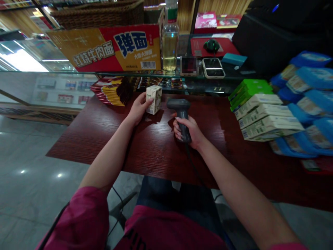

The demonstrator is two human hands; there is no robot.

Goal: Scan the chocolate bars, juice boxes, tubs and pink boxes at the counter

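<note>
Left hand (139, 108) had fingers closed round the small carton (155, 100), upright near the worktop's (153, 147) far edge (resting or lifted, couldn't tell). Right hand (192, 131) gripped the scanner (182, 114) by its handle, head just right of the carton, apart.

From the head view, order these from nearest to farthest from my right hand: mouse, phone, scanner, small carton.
1. Scanner, held in your right hand.
2. Small carton, to the left, in your left hand.
3. Phone, ahead and slightly right.
4. Mouse, beyond the phone, on the red pad.
</note>
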